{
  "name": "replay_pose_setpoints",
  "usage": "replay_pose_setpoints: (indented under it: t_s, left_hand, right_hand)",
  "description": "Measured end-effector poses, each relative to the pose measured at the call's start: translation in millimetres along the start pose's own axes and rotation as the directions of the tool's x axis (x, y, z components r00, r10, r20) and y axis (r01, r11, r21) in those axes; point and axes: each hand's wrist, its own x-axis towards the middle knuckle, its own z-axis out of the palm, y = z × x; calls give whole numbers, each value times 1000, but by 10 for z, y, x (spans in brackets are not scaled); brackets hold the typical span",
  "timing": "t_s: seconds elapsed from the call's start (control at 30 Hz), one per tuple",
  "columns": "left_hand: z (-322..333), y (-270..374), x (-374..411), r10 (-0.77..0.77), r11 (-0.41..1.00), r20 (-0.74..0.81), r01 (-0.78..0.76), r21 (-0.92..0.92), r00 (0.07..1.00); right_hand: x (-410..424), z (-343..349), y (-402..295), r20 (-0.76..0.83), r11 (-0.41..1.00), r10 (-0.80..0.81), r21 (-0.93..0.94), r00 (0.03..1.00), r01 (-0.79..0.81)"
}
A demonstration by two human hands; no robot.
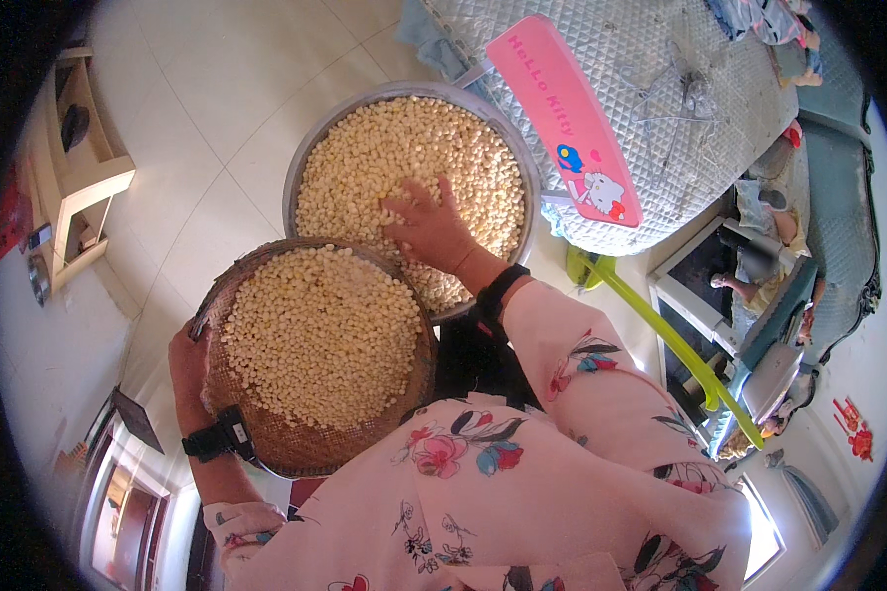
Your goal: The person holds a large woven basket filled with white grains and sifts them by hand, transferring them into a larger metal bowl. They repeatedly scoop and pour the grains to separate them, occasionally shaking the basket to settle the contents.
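A wide metal basin [293, 173] stands before me, heaped with pale round seeds [347, 159]. My right hand [432, 227] rests on that heap with its fingers spread; its fingertips touch the seeds, and whether any lie under the palm is hidden. Closer to my body, a round woven basket [303, 447] overlaps the near left part of the basin's rim. More of the same pale seeds [325, 336] cover most of its bottom. My left hand [191, 366] grips the basket's left side, its fingers partly hidden by the basket wall. Dark straps circle both wrists.
Beyond the basin is a small chair with a pink backrest [569, 122]. Behind it spreads a quilted silvery cover [680, 148] with clothes hangers [676, 96] on it. A green long-handled tool [658, 332] leans at right, near a seated person [776, 229]. Wooden furniture [81, 173] stands left.
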Motion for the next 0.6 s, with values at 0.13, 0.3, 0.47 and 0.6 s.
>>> replay_pose_setpoints:
  t_s: [0.13,0.3,0.47,0.6]
  left_hand:
    - [-36,211,-31,-28,1000,-6,28,-3,1000]
    - [-8,185,-74,14,999,-12,-14,34,1000]
    - [50,55,-124,4,1000,-9,-4,12,1000]
    - [40,85,-188,-22,996,0,22,-87,1000]
  right_hand:
    - [71,-163,149,140,990,139,-30,980,-136]
    - [119,-105,211,100,991,137,-6,986,-137]
    - [313,-109,88,198,980,201,-45,959,-196]
    - [460,-130,3,287,973,232,-79,929,-218]
